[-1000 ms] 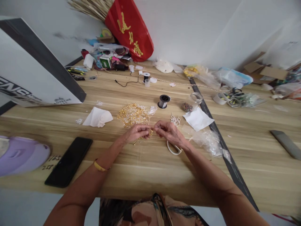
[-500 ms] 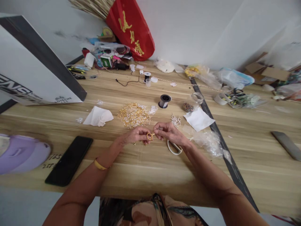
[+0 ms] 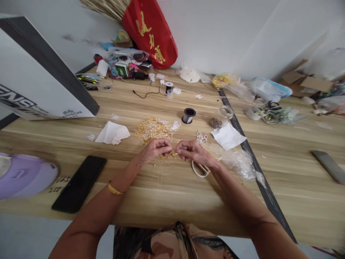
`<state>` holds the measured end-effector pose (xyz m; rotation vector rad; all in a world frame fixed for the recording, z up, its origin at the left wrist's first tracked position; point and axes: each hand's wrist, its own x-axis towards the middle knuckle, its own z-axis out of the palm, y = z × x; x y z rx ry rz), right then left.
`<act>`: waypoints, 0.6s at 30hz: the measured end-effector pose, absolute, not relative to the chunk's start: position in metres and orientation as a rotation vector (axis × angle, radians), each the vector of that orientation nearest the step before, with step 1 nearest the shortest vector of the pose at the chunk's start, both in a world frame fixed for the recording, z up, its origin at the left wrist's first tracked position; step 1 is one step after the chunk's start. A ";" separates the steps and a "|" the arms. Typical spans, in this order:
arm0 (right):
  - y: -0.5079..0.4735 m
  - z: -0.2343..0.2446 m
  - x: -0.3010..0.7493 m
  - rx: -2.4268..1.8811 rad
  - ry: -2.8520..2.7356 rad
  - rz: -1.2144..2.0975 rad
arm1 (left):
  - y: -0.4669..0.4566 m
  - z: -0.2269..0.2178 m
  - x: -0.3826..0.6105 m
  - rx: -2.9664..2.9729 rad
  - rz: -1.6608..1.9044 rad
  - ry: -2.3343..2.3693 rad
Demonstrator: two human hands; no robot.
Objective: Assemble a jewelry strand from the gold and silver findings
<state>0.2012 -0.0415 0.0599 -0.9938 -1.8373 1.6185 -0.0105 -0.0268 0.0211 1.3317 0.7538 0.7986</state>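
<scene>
My left hand (image 3: 157,149) is closed in a pinch near the middle of the table; whatever its fingertips hold is too small to make out. Opposite it, the closed fingertips of my right hand (image 3: 192,151) meet the edge of a small gold beaded piece (image 3: 172,155). That piece hangs in the gap below my left fingertips, partly hidden and blurred. Just beyond my left hand lies a pile of gold and clear beaded pieces (image 3: 153,130). Under my right wrist is a pair of scissors with a white handle (image 3: 199,169), partly covered.
A spool of wire (image 3: 189,115) stands behind the hands. Clear beaded loops (image 3: 201,138), a white paper (image 3: 228,136) and crumpled plastic bags (image 3: 239,163) lie to the right. On the left are a folded tissue (image 3: 112,133), a black phone (image 3: 79,184) and a large box (image 3: 40,75).
My left hand has risen slightly away from the gold beaded piece, which now sits lower between the hands and looks less like a round loop. My right hand has barely moved.
</scene>
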 end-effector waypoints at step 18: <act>-0.042 0.056 0.197 -0.976 -1.853 1.676 | -0.029 0.022 -0.004 1.438 0.797 0.756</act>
